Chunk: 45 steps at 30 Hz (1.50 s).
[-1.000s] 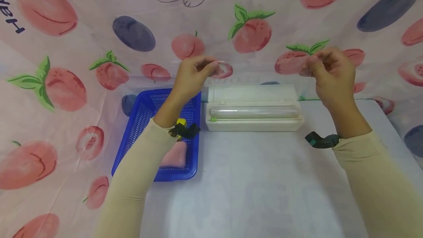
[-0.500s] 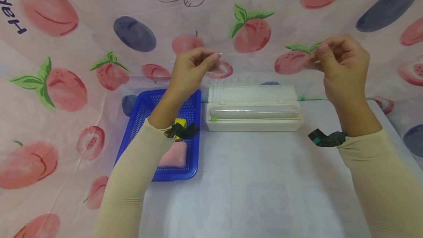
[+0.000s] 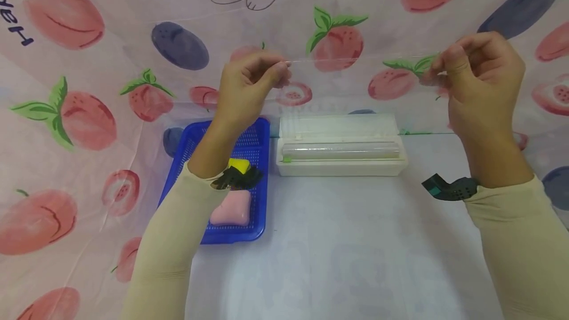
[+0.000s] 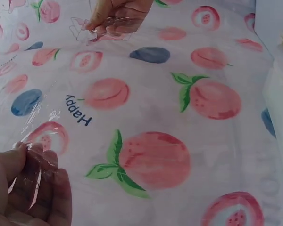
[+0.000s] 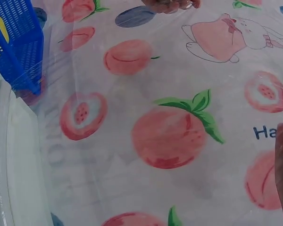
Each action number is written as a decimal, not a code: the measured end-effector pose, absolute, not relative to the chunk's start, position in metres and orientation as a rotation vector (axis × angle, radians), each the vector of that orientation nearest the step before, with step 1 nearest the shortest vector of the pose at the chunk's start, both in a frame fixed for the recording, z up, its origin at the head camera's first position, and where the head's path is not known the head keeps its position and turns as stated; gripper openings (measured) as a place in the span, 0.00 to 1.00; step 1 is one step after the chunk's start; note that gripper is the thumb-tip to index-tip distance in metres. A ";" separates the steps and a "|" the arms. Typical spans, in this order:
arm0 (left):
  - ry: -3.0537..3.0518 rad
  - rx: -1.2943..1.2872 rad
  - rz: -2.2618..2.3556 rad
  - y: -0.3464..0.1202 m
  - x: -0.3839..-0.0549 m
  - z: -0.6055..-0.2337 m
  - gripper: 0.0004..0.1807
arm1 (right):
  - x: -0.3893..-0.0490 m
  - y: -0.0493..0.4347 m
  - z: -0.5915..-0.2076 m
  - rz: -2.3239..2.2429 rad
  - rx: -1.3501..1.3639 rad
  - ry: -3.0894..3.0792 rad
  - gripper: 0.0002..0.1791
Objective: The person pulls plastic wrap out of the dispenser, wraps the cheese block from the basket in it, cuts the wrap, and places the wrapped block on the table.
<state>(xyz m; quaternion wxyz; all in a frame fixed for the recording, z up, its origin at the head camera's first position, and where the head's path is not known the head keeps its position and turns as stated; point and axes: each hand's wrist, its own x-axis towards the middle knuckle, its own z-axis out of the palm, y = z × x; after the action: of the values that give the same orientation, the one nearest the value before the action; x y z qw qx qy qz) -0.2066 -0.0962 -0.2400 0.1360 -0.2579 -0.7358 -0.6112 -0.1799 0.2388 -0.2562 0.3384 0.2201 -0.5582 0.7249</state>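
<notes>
A sheet of clear plastic wrap (image 3: 364, 58) spans the space between my two hands, its top edge a thin bright line. My left hand (image 3: 249, 85) pinches one corner between thumb and fingers; in the left wrist view the film clings over the fingertips. Further right and slightly higher, my right hand (image 3: 486, 85) pinches the other corner. Below them stands a white wrap dispenser box (image 3: 342, 169), its translucent lid (image 3: 340, 126) tipped back. A roll of plastic wrap (image 3: 342, 150) lies inside. The film's lower part is too transparent to trace fully.
Left of the box sits a blue plastic basket (image 3: 262, 211) holding a pink block-like item (image 3: 231, 209) and something yellow (image 3: 239, 165), partly behind my left wrist strap. A fruit-printed cloth (image 3: 133, 23) hangs behind the white table (image 3: 338, 251).
Both hands have risen and moved apart, the left one leftward and the right one rightward, with the wrap held between them. The box and basket stay in place.
</notes>
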 end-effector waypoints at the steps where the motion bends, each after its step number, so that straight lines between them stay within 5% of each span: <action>1: -2.165 -0.762 -1.750 -0.097 -0.204 -0.241 0.08 | -0.179 0.239 -0.258 1.923 0.587 -1.443 0.07; 27: -2.332 -1.150 -1.651 -0.085 -0.159 -0.259 0.07 | -0.140 0.285 -0.297 1.869 0.550 -1.666 0.08; 36: -2.362 -1.311 -1.464 -0.114 -0.115 -0.276 0.08 | -0.092 0.278 -0.308 2.051 1.009 -1.498 0.10; 45: -2.358 -1.555 -1.219 -0.125 -0.056 -0.334 0.08 | -0.046 0.287 -0.354 2.060 1.317 -1.685 0.04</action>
<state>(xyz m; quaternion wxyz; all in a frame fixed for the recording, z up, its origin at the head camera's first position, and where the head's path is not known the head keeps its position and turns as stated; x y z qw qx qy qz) -0.0564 -0.1248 -0.3339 0.0327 -0.5051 -0.7662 -0.3960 -0.0459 0.2872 -0.3543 0.0859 0.4418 -0.5654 0.6911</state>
